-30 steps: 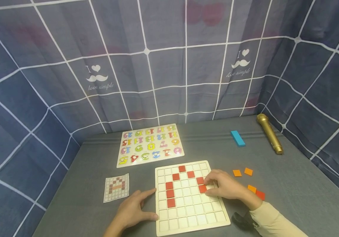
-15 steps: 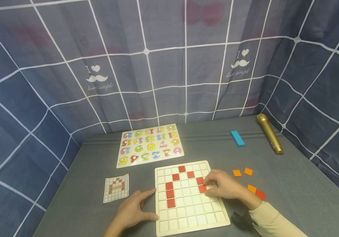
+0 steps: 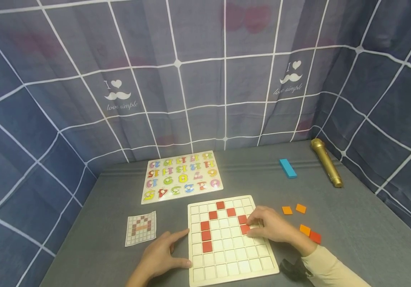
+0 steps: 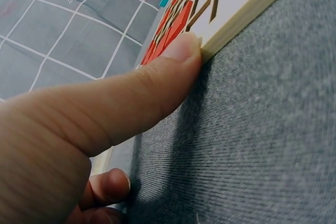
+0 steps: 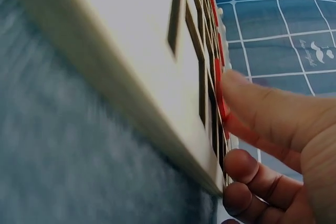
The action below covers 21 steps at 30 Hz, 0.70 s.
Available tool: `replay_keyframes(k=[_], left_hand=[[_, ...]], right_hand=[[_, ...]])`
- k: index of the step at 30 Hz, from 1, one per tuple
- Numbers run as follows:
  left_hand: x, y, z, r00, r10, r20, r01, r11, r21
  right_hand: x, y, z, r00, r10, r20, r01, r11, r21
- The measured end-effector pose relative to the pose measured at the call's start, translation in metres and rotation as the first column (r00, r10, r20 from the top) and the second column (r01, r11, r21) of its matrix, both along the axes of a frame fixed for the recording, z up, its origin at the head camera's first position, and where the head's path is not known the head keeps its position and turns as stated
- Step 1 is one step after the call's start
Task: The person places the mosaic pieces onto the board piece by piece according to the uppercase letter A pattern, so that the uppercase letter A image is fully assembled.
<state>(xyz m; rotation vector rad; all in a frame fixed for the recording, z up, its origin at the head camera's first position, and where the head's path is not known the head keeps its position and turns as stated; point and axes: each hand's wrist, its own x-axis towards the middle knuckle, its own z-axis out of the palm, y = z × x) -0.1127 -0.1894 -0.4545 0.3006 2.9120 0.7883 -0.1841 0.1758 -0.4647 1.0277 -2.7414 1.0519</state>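
In the head view a cream wooden grid board (image 3: pixel 234 266) lies on the grey table, with several red square tiles in its cells. My left hand (image 3: pixel 160 253) touches the board's left edge with thumb and forefinger; in the left wrist view the thumb (image 4: pixel 181 48) rests on the rim. Over the board's right side, my right hand (image 3: pixel 271 225) has thumb and forefinger bent at a red tile (image 3: pixel 244 229), the lower of two stacked there. The right wrist view shows the thumb (image 5: pixel 236 82) against that red tile (image 5: pixel 220 90), which seems to lie in its cell.
A small pattern card (image 3: pixel 141 228) lies left of the board. Behind is a number puzzle board (image 3: pixel 182 177). To the right are several orange tiles (image 3: pixel 287 210), a red tile (image 3: pixel 315 238), a blue block (image 3: pixel 288 168) and a gold microphone (image 3: pixel 327 163). Checked curtains surround the table.
Almost nothing differs. Both hands keep their places at the board, the right one shifting only very slightly at the red tile.
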Motion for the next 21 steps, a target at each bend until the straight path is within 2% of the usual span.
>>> replay_keyframes(k=[3, 7, 10, 14, 17, 21], left_hand=[[-0.001, 0.0, 0.0, 1.0, -0.014, 0.003, 0.014, 1.0, 0.003], [-0.002, -0.002, 0.0, 1.0, -0.023, 0.007, 0.023, 1.0, 0.0], [-0.002, -0.003, 0.001, 1.0, -0.024, 0.009, 0.024, 1.0, 0.001], [-0.002, -0.003, 0.001, 1.0, -0.028, 0.01, 0.028, 1.0, 0.002], [-0.002, -0.003, 0.001, 1.0, -0.027, 0.008, 0.027, 1.0, -0.003], [-0.003, -0.002, 0.0, 1.0, -0.022, 0.016, 0.023, 1.0, -0.005]], right_hand=[[0.0, 0.01, -0.002, 0.999, -0.01, 0.033, 0.011, 0.999, -0.044], [0.003, 0.036, -0.001, 0.991, -0.123, 0.059, 0.125, 0.992, -0.033], [0.01, 0.064, 0.004, 0.966, -0.255, 0.038, 0.254, 0.967, 0.021], [0.025, 0.104, 0.008, 0.913, -0.406, 0.042, 0.402, 0.912, 0.087], [0.038, 0.128, 0.006, 0.884, -0.462, 0.065, 0.45, 0.881, 0.146], [0.051, 0.145, 0.003, 0.874, -0.479, 0.08, 0.455, 0.866, 0.207]])
